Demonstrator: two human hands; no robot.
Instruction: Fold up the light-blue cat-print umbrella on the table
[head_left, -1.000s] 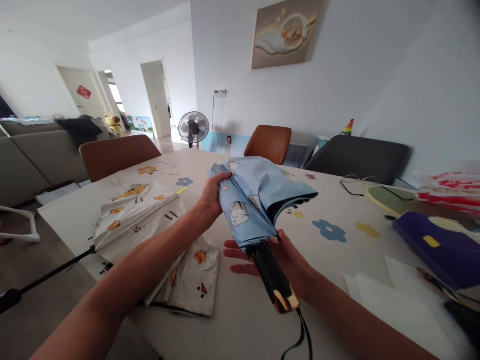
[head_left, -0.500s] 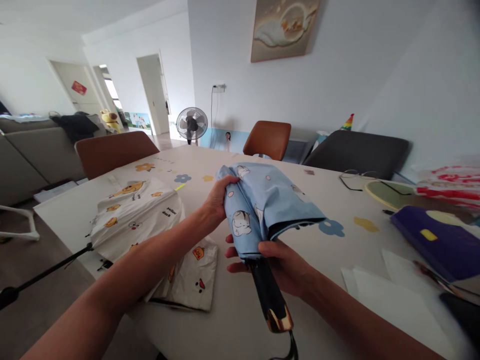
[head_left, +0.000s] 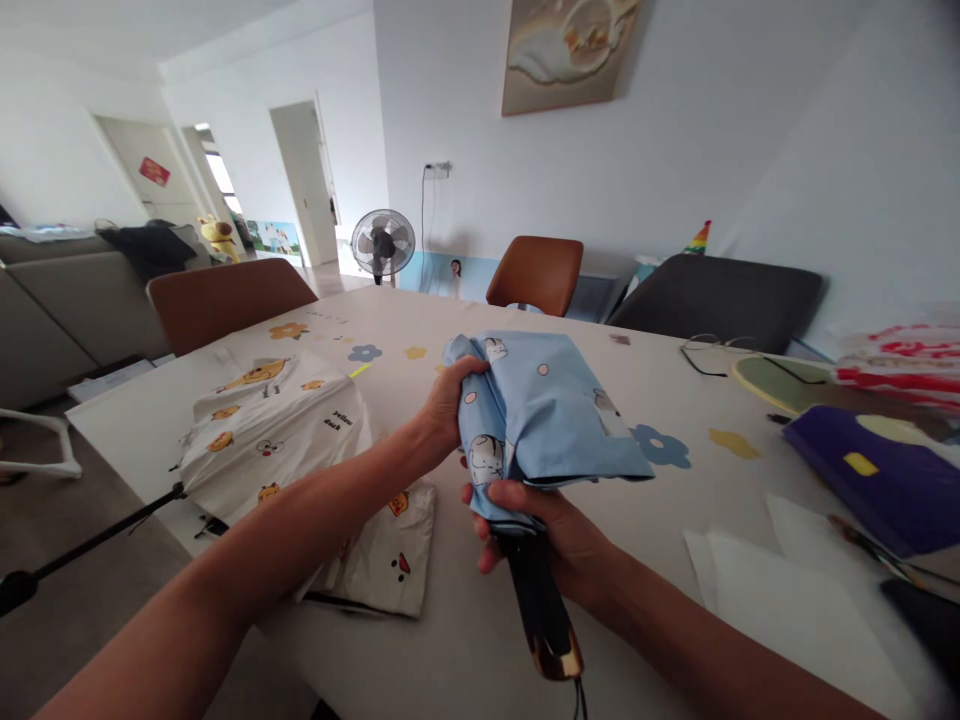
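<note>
A folded light blue umbrella (head_left: 555, 410) with printed cats is held between both hands above the table. My left hand (head_left: 450, 400) grips the upper end of its wrapped canopy. Lower down, my right hand (head_left: 540, 525) closes around the canopy's base just above the black handle (head_left: 541, 610), which ends in a gold-coloured cap and strap. A loose flap of blue fabric sticks out to the right. To the left lies a second umbrella (head_left: 300, 420), white with yellow duck prints, loosely spread, its black shaft pointing off the table edge; my left forearm passes over it.
The white table (head_left: 465, 640) carries flower prints. On its right are eyeglasses (head_left: 724, 345), a purple case (head_left: 862, 480), white paper sheets (head_left: 780, 590) and a dark flat object. Chairs and a standing fan (head_left: 383, 243) are beyond the far edge.
The blue flap has been drawn further round and lies flatter, its lower edge dropping. My right hand has closed more tightly around the canopy base. Both hands have shifted slightly right.
</note>
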